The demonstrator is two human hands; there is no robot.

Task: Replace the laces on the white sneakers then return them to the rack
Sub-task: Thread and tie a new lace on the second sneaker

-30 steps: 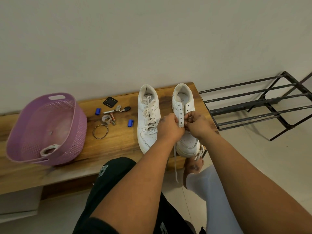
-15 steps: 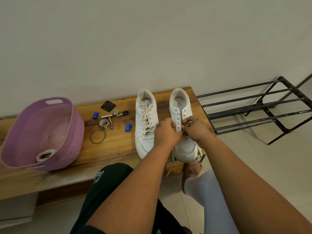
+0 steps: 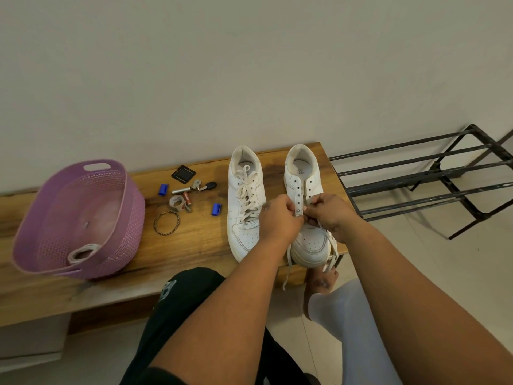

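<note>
At the right end of the wooden worktop (image 3: 194, 245), two white sneakers are set side by side with their heels toward the wall and their toes toward the front edge. The left sneaker (image 3: 245, 201) is fully laced. The right sneaker (image 3: 304, 187) lies close to the right edge, its upper eyelets bare, and its toe reaches the front edge. Both hands are held over the middle of this sneaker. The left hand (image 3: 280, 218) is curled, and the left eyelet strip of the shoe is pinched between its thumb and fingers. The right hand (image 3: 330, 215) is curled as well, and its fingertips meet the left hand's at that strip; a lace (image 3: 330, 245) runs out from under it, though whether the lace itself is pinched cannot be told. The loose lace ends are draped over the toe and hang below the front edge.

Toward the left end, a purple basket (image 3: 116, 218) is tipped on the worktop, with a white ring-shaped item inside near its lower rim. Between the basket and the left sneaker small items are scattered: a black square piece (image 3: 183, 172) near the back edge, two blue caps (image 3: 163, 189) (image 3: 216, 209), a key (image 3: 206, 186), a roll of tape (image 3: 176, 203) and a twisted bangle (image 3: 166, 223). Beside the right edge of the worktop, a black metal rack (image 3: 433, 179) stands on the floor against the wall.
</note>
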